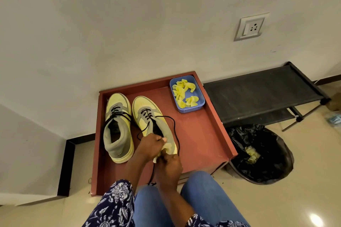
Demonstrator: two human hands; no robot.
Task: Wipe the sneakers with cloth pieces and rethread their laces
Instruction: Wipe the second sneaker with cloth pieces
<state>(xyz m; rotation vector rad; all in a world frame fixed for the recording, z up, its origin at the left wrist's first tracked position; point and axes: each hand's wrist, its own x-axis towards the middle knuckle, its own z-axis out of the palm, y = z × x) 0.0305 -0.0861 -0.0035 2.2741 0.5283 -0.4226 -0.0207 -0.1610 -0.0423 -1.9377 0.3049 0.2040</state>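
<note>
- Red tray: low raised rim on all sides; far rim set against the wall, near rim just in front of the person's knees.
- Left sneaker: yellow and grey, stands upright near the tray's left rim, toe toward the wall, black lace threaded and lying loose across the tongue.
- Right sneaker: just beside the left sneaker, toe toward the wall; its heel end is covered by both hands. Its black lace loops out to the right over bare tray floor, and one end trails toward the near rim.
- Left hand: fingers curled at the heel collar of the right sneaker, gripping it.
- Right hand: fingers curled round a yellow cloth piece pressed against the heel.
- Blue box: in the tray's far right corner, holding more yellow cloth pieces.
- Open room: the tray's right half, between the right sneaker and the right rim.
- Black rack: beside the tray's right rim.
- Black-lined bin: on the floor at the tray's near right corner, with used cloth inside.
</note>
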